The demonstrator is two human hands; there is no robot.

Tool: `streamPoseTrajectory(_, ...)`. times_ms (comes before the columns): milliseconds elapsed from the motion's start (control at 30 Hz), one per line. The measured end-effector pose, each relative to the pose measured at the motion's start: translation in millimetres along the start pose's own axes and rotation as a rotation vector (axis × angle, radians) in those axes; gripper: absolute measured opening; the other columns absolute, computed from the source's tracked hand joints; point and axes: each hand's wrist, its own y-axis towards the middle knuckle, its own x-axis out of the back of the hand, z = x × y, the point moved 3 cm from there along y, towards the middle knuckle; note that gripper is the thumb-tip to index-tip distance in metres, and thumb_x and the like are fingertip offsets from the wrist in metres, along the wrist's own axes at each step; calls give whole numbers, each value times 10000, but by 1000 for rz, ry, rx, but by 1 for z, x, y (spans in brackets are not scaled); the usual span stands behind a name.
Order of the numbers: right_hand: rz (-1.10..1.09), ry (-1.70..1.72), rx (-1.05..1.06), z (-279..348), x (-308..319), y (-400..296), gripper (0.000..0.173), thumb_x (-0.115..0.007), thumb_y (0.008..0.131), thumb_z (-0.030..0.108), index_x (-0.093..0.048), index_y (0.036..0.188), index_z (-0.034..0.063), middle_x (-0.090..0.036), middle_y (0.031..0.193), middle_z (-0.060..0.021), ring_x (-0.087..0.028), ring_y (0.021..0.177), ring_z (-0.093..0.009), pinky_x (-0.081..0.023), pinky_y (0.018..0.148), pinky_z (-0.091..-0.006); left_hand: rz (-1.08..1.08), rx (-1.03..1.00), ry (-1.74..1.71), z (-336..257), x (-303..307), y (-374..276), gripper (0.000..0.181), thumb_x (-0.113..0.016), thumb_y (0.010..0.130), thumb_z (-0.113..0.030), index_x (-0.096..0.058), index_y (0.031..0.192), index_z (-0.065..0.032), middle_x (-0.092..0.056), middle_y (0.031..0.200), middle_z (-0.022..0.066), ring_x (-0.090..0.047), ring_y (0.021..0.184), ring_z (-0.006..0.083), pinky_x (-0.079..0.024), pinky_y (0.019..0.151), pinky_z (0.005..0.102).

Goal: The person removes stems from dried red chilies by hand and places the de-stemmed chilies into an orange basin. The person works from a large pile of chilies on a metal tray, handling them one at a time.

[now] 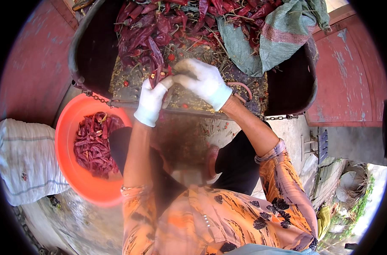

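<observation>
My left hand [152, 98], in a white knit glove, grips dried red chili peppers [156, 57]. Their lower ends look torn or cut, with pale seeds showing. Close beside it, my right hand [201, 79], gloved as well, has its fingers bent at the left thumb. Whether it pinches a bit of pepper is hidden. Both hands are over the metal bed of a cart [193, 106], strewn with seeds and stems. Beyond them lies a heap of dried chilies [164, 24]. A pink curved handle [244, 87] lies near my right wrist.
An orange plastic basin [64, 153] holding chili pieces [93, 149] stands below left, against my leg. Left of it is a full white woven sack [27, 159]. A green woven sack [286, 35] drapes over the heap's right side. Chains [279, 117] hang along the cart's near edge.
</observation>
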Motion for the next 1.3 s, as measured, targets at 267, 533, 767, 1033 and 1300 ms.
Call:
streamPoseTrajectory(267,75,297,-388,-1,-1,2,169,-587,892,187,-623,977,46,-644,806,-61,-623,715,-139,-494,644,-286,98,88,-119,3,-7,-2,156,-594,898,-225,-575,904,-71,-439,600,-46,-351,444,48,-262,384,206)
streamPoseTrajectory(533,20,827,-521,-23,-4,0,232,-584,915,259,-618,926,30,-563,704,-23,-510,488,-82,-364,383,-234,273,101,-466,3,-18,-3,259,-577,917,-268,-534,988,-22,-372,645,-54,-320,502,39,-264,400,192)
streamPoseTrajectory(767,-36,448,-283,-7,6,5,217,-599,903,233,-635,978,33,-631,819,-43,-543,570,-83,-408,468,-227,44,34,-121,6,-8,-1,143,-632,882,-200,-612,940,-72,-453,588,-36,-384,452,57,-284,391,216)
streamPoseTrajectory(1033,46,875,-590,-40,-19,1,271,-569,924,263,-637,1068,43,-592,739,-38,-535,488,-113,-423,412,-249,120,47,-121,3,-16,-6,182,-716,798,-140,-602,920,-67,-487,595,-28,-416,450,66,-301,399,222)
streamPoseTrajectory(1300,-196,-696,-203,-109,31,52,264,-533,886,277,-597,1097,132,-627,1044,-146,-626,926,-344,-507,799,-441,-163,7,-394,14,-8,13,125,-622,863,-176,-572,850,-62,-486,657,8,-424,534,99,-350,459,261)
